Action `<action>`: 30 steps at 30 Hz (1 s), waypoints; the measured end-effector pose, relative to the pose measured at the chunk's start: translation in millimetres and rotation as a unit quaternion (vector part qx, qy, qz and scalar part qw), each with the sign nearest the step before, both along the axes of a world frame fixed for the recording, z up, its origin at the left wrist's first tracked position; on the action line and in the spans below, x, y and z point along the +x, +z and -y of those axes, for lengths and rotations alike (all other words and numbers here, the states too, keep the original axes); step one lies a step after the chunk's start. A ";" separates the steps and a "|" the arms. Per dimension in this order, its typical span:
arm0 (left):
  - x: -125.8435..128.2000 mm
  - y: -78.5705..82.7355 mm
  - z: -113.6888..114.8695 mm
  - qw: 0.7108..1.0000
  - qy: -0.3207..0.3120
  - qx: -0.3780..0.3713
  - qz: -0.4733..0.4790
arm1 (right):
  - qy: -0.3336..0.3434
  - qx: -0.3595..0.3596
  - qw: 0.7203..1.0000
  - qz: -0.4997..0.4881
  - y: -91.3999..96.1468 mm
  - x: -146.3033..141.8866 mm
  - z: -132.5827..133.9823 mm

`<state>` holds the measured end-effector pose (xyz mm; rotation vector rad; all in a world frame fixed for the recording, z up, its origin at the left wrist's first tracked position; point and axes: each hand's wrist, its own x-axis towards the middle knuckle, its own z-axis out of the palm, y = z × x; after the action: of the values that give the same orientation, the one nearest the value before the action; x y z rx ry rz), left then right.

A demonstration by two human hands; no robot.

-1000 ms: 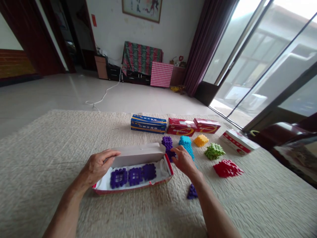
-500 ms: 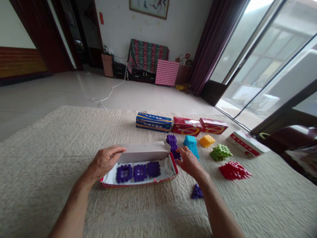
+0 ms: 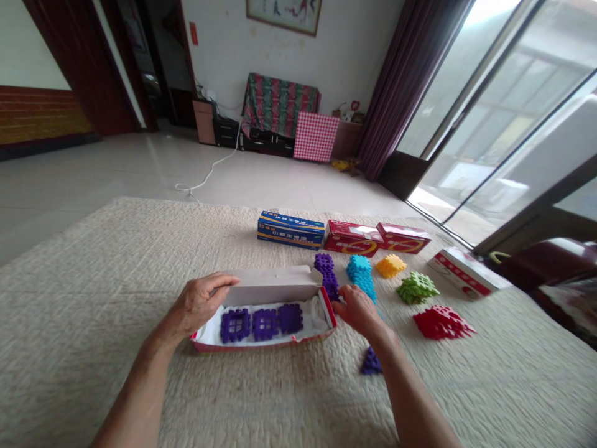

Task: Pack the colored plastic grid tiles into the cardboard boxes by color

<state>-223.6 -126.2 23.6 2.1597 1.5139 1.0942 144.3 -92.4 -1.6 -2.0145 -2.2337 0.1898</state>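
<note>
A long open red and white box [image 3: 261, 341] lies on the beige quilted cover, with three purple interlocking tiles [image 3: 261, 323] in a row inside. My left hand [image 3: 198, 303] grips the box's raised lid flap at its left end, fingers curled over the edge. My right hand [image 3: 357, 309] rests at the box's right end, fingers bent and touching the end flap, beside a row of purple tiles [image 3: 327, 278] on the cover. One loose purple tile [image 3: 372, 363] lies by my right forearm.
Further back lie blue tiles [image 3: 361, 274], yellow tiles [image 3: 390, 266], green tiles [image 3: 416, 287] and red tiles [image 3: 441, 322]. A blue box [image 3: 290, 229], two red boxes [image 3: 375, 239] and a white and red box [image 3: 467, 272] sit beyond. Glass doors are at right.
My right hand has slid slightly down and back from the outside purple tiles to the box's right end. My left hand stays on the lid flap.
</note>
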 end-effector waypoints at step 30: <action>1.0 -0.1 1.1 1.000 -0.008 -0.007 -0.002 | 0.014 0.004 0.996 -0.089 -3.0 -0.1 -7.6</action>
<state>-222.6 -127.3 23.6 2.1626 1.5000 1.0706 144.3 -84.8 -4.6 -1.8820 -2.1487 0.3483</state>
